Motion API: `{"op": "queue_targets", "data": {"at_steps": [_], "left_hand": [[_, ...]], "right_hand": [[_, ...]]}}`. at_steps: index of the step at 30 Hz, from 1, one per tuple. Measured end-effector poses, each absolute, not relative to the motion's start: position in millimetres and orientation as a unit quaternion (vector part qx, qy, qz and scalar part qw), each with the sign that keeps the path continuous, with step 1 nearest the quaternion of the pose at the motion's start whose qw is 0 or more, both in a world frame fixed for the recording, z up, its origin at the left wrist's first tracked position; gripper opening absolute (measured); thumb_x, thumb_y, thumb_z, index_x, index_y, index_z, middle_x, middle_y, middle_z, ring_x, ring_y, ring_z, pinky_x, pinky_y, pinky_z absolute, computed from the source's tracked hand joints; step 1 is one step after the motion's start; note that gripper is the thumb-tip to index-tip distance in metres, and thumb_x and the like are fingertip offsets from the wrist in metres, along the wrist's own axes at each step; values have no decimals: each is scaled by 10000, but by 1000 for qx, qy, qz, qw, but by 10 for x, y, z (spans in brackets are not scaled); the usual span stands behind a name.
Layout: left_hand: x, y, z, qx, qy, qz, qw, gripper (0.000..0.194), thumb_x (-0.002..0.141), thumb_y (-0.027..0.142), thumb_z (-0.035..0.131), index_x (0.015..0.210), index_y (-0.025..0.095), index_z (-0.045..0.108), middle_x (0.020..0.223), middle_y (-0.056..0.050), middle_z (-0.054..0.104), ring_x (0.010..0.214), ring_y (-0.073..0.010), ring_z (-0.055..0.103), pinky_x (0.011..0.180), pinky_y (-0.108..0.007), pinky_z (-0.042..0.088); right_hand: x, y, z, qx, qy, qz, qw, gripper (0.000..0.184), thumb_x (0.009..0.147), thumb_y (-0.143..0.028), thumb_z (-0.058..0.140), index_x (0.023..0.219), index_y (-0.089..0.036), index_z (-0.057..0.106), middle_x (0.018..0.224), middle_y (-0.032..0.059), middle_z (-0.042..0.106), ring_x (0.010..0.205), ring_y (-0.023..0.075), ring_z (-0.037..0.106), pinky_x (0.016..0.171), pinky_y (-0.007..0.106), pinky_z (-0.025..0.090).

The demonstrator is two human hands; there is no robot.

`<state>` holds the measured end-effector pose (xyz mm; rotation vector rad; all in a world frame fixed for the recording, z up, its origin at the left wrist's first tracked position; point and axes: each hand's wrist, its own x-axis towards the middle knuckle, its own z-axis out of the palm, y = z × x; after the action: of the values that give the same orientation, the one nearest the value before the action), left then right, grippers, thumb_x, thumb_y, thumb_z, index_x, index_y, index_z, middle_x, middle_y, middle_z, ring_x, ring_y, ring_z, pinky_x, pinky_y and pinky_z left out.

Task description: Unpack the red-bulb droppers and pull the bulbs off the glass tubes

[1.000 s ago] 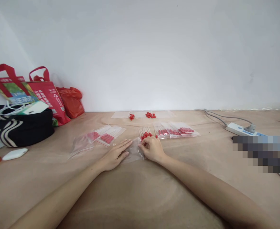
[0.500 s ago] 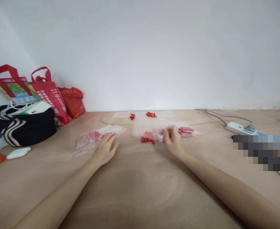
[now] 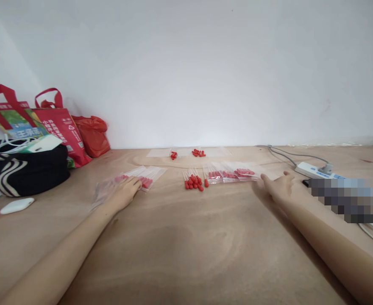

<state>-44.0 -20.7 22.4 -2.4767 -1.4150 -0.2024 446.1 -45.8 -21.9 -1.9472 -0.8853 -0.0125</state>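
Note:
My left hand lies with outstretched fingers on a spread of clear plastic bags at left of centre; red-tipped sticks show through the plastic. Off to the right, my right hand is held just above the table, fingers apart and nothing in them. Beside it, a row of overlapping clear zip bags holds more red-tipped sticks. Between the two groups of bags sits a loose bunch of red-tipped sticks, pale stems pointing away from me. One single stick lies at its right.
Along the wall are flat clear bags and two small red heaps. Shopping bags and a black striped pouch stand at left, with a white case in front. A power strip with cables lies at right.
My right hand has moved from the middle to the right and opened. Three bag groups now lie in a row there, and the loose sticks are uncovered. My left hand has shifted slightly left.

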Motion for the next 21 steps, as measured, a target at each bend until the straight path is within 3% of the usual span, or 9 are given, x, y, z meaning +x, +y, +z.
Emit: {"op": "queue_targets", "data": {"at_steps": [4,8,11,16,21], "left_hand": [[-226,-225,251,-866,-481,-71,119,251,810,203,302,742,178,542,835,-95,561,821,-229,498,728,-352,382],[266,-403,247,-879,-459,-93,90,217,808,178,320,697,175,508,775,-75,529,757,-204,473,710,-333,377],[582,-568,214,-894,-424,-136,46,221,831,212,314,744,163,511,821,-85,531,783,-202,466,739,-348,380],[580,-733,180,-879,-417,-227,-52,170,751,344,506,803,183,501,916,-61,523,833,-186,483,760,-325,397],[378,-765,164,-868,-423,-227,-122,152,774,333,484,834,194,475,965,-48,526,869,-170,498,783,-309,401]], "right_hand": [[4182,-552,-120,-787,-377,-67,483,624,677,-424,506,1192,-126,318,1060,176,454,977,297,471,758,409,395],[3711,-682,-107,-650,-585,-90,477,388,743,-355,453,1078,-158,445,894,86,485,793,196,492,710,336,416],[3324,-780,-139,-525,-744,-72,407,210,773,-294,439,932,-206,545,842,66,493,767,165,493,660,275,411],[2847,-760,-135,-404,-846,-67,340,229,768,-338,498,942,-225,594,807,39,501,699,123,484,542,219,353],[2612,-539,-94,-361,-878,-100,299,176,785,-276,492,892,-226,622,815,40,522,733,123,472,536,216,317]]}}
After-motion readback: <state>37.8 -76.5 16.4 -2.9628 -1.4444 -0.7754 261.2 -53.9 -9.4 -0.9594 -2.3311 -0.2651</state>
